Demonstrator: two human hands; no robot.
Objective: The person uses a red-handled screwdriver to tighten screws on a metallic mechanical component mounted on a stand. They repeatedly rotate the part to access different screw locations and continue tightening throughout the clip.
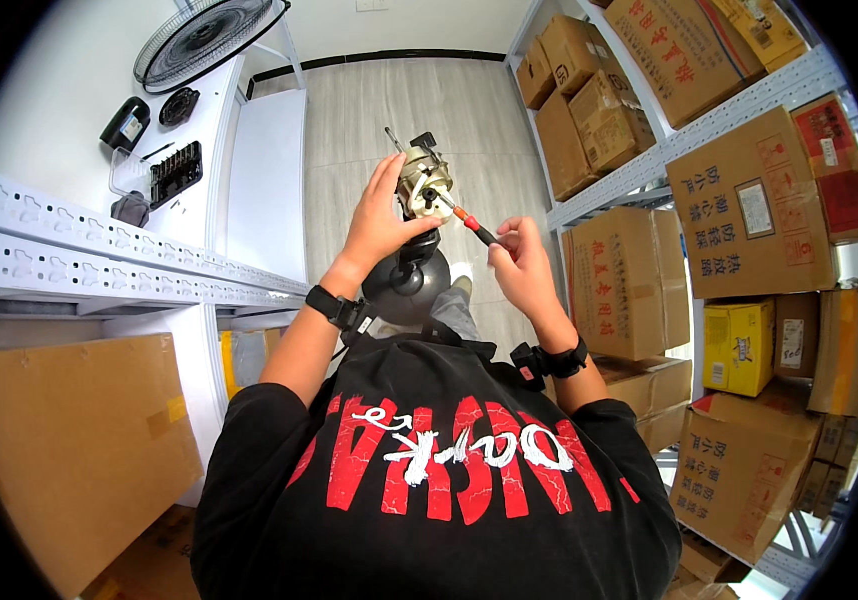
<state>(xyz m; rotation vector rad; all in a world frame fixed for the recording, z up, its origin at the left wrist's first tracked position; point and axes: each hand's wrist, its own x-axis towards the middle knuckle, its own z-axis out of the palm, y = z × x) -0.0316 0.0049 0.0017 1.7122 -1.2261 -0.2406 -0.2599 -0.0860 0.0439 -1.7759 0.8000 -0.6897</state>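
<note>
In front of me stands a fan motor (421,185), cream-coloured with its guard and casing off, above a round dark base (401,290). My left hand (379,222) grips the motor from its left side, fingers along the top and thumb below. Between the fingers of my right hand (527,265) is the end of a screwdriver (476,226) with a red and black handle. Its shaft slants up-left to the motor's near right side, where the tip meets it. Exactly which part the tip touches is too small to tell.
On the white shelf at left are a round fan guard (204,35), a black motor cover (126,123), a small round black part (179,107) and a bit set (177,172). Racks of cardboard boxes (624,280) line the right. A large carton (79,440) sits lower left.
</note>
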